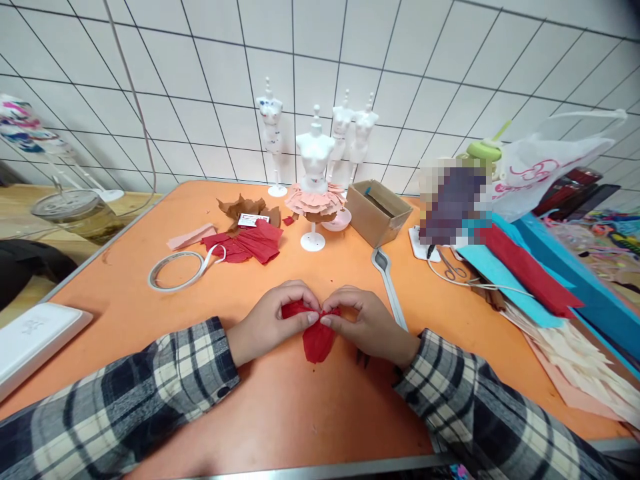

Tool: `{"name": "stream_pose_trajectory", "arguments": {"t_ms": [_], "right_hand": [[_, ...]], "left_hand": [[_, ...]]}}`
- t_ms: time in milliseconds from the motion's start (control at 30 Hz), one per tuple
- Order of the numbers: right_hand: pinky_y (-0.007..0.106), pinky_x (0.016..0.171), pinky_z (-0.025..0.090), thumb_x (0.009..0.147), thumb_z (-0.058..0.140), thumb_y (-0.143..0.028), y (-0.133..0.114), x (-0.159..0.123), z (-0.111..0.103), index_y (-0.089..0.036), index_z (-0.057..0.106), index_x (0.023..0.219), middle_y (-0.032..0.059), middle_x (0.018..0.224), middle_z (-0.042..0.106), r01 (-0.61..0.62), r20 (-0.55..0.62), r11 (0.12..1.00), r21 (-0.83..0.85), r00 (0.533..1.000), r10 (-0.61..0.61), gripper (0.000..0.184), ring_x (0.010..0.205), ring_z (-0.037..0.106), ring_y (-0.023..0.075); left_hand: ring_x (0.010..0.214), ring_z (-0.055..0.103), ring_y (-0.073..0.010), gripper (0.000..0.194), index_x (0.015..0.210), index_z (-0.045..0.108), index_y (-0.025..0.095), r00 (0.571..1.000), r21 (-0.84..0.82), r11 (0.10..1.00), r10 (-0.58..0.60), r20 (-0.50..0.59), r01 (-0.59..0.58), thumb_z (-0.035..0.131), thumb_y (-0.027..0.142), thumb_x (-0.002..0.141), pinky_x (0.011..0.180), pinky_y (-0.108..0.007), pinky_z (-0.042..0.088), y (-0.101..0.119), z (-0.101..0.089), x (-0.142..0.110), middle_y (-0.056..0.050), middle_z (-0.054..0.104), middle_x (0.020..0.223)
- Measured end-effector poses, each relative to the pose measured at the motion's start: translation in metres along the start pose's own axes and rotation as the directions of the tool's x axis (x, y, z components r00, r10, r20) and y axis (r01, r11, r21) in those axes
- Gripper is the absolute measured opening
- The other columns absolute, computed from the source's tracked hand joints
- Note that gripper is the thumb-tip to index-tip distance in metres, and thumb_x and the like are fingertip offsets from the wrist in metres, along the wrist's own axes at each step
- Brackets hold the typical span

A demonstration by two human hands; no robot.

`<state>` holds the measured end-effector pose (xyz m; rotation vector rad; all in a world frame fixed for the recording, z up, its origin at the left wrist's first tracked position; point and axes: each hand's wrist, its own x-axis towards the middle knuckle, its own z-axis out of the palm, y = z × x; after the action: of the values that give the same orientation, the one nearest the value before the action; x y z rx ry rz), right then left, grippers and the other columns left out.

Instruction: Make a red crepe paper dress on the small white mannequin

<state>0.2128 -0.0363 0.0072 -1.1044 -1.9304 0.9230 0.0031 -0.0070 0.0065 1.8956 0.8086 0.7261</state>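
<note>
Between my two hands, low over the table's middle, is a small piece of red crepe paper (pixel 319 343). My left hand (pixel 276 316) pinches it between thumb and fingers. From the other side my right hand (pixel 361 320) pinches it too, the fingertips of both hands almost meeting. The paper's lower part hangs below the thumbs, and some of it is hidden by my fingers. Beyond my hands stands a small white dress form (pixel 315 155) wearing a ruffled pink paper skirt (pixel 316 199).
More red crepe paper (pixel 260 243) and a tape roll (pixel 176 271) lie left. A cardboard box (pixel 379 217), scissors (pixel 454 269) and a grey-handled tool (pixel 391 287) are right. Several dress forms (pixel 271 127) stand by the tiled wall. A white power bank-like block (pixel 43 340) sits far left.
</note>
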Motion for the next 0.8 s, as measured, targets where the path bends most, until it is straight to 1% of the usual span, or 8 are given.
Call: {"name": "stream_pose_trajectory", "arguments": {"t_ms": [33, 100, 167, 267, 333, 400, 500, 800], "right_hand": [[0.030, 0.077, 0.048, 0.086, 0.069, -0.026, 0.000, 0.000, 0.000, -0.021, 0.070, 0.083, 0.0012, 0.080, 0.070, 0.013, -0.015, 1.000, -0.017, 1.000, -0.013, 0.006, 0.079, 0.063, 0.0161], [0.031, 0.078, 0.048, 0.087, 0.068, -0.026, -0.001, -0.001, 0.001, -0.021, 0.070, 0.083, 0.0014, 0.080, 0.069, 0.049, -0.025, 0.998, -0.050, 0.998, -0.051, 0.007, 0.079, 0.063, 0.0166], [0.032, 0.079, 0.048, 0.088, 0.067, -0.026, 0.000, -0.002, 0.003, -0.022, 0.069, 0.083, 0.0013, 0.080, 0.070, 0.082, -0.017, 0.993, -0.084, 0.996, -0.084, 0.007, 0.079, 0.063, 0.0167], [0.032, 0.078, 0.049, 0.088, 0.066, -0.026, 0.003, -0.003, 0.005, -0.023, 0.069, 0.085, 0.0016, 0.083, 0.073, 0.059, -0.065, 0.989, -0.137, 0.996, -0.068, 0.006, 0.080, 0.065, 0.0174], [0.032, 0.077, 0.049, 0.088, 0.066, -0.026, 0.006, -0.003, 0.006, -0.022, 0.069, 0.086, 0.0021, 0.084, 0.074, 0.021, -0.133, 0.987, -0.160, 0.990, -0.042, 0.005, 0.081, 0.066, 0.0180], [0.031, 0.078, 0.050, 0.087, 0.066, -0.025, 0.008, -0.003, 0.006, -0.022, 0.069, 0.088, 0.0023, 0.086, 0.074, 0.002, -0.179, 0.987, -0.161, 0.983, -0.031, 0.004, 0.082, 0.067, 0.0179], [0.030, 0.077, 0.050, 0.087, 0.066, -0.024, 0.010, -0.003, 0.006, -0.022, 0.069, 0.088, 0.0016, 0.086, 0.074, 0.004, -0.185, 0.988, -0.156, 0.982, -0.033, 0.004, 0.081, 0.067, 0.0170], [0.028, 0.073, 0.049, 0.086, 0.064, -0.022, 0.006, -0.004, 0.008, -0.022, 0.066, 0.087, -0.0004, 0.082, 0.072, -0.017, -0.136, 0.989, -0.150, 0.991, -0.004, 0.003, 0.077, 0.065, 0.0156]], "left_hand": [[0.084, 0.062, -0.0180, 0.017, 0.091, 0.068, 0.018, 1.000, -0.040, 0.999, -0.027, -0.006, 0.027, 0.063, 0.033, 0.087, 0.077, -0.031, 0.050, -0.001, -0.001, 0.001, -0.004, 0.066, 0.087], [0.083, 0.063, -0.0179, 0.030, 0.112, 0.066, 0.019, 0.995, -0.079, 0.993, -0.088, -0.048, 0.084, 0.065, 0.035, 0.087, 0.079, -0.032, 0.051, -0.002, -0.004, 0.003, -0.003, 0.065, 0.087], [0.088, 0.063, -0.0193, 0.040, 0.122, 0.064, 0.021, 0.991, -0.040, 0.995, -0.092, -0.101, 0.088, 0.066, 0.038, 0.087, 0.084, -0.035, 0.051, -0.002, -0.008, 0.005, -0.004, 0.065, 0.093], [0.101, 0.062, -0.0232, 0.029, 0.106, 0.073, 0.021, 0.995, 0.106, 0.994, 0.045, -0.090, -0.036, 0.066, 0.042, 0.087, 0.091, -0.038, 0.049, -0.001, -0.011, 0.007, -0.008, 0.065, 0.104], [0.098, 0.062, -0.0230, 0.022, 0.095, 0.075, 0.022, 0.989, 0.219, 0.970, 0.121, -0.080, -0.101, 0.068, 0.040, 0.085, 0.091, -0.038, 0.048, -0.001, -0.010, 0.007, -0.007, 0.068, 0.099], [0.090, 0.063, -0.0213, 0.013, 0.088, 0.074, 0.022, 0.984, 0.304, 0.946, 0.149, -0.098, -0.113, 0.069, 0.033, 0.085, 0.089, -0.038, 0.048, -0.001, -0.007, 0.006, -0.005, 0.070, 0.090], [0.081, 0.063, -0.0195, 0.011, 0.083, 0.072, 0.021, 0.980, 0.316, 0.941, 0.161, -0.113, -0.118, 0.064, 0.027, 0.087, 0.082, -0.036, 0.048, -0.003, -0.004, 0.006, -0.004, 0.071, 0.080], [0.080, 0.062, -0.0193, 0.012, 0.083, 0.068, 0.019, 0.979, 0.322, 0.935, 0.186, -0.086, -0.149, 0.061, 0.027, 0.088, 0.077, -0.034, 0.050, -0.001, -0.002, 0.003, -0.005, 0.069, 0.083]]}}
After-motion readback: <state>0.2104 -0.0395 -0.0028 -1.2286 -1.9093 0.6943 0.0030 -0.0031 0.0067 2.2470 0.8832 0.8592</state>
